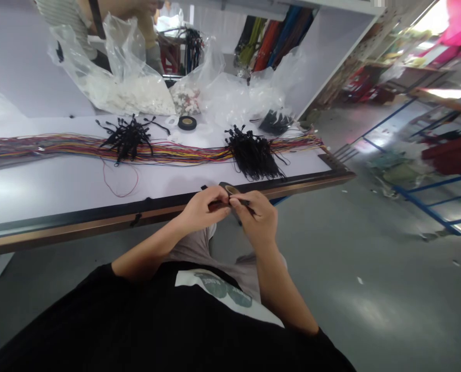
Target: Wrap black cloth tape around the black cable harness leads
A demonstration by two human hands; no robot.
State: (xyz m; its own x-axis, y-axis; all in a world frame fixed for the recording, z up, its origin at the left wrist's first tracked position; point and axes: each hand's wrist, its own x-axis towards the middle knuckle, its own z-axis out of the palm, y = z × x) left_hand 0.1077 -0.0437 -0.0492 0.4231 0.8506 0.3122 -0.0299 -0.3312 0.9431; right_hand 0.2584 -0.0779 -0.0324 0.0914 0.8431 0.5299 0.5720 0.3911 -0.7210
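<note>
My left hand (204, 209) and my right hand (260, 216) meet just beyond the table's front edge, fingers pinched together. Between their fingertips is a thin black cable (246, 203), mostly covered by the fingers. A small dark end (204, 187) shows beside the left knuckles. Just behind the fingertips is a roll of black tape (224, 185); which hand supports it, I cannot tell. On the table, past the right hand, lies a bundle of short black cables (253, 155).
Long coloured wires (184, 153) run along the white table (168, 183). A second black cable bundle (127, 137) and another tape roll (187, 123) lie farther back. Plastic bags of white parts (125, 95) line the rear. A blue metal frame (427, 204) stands at right.
</note>
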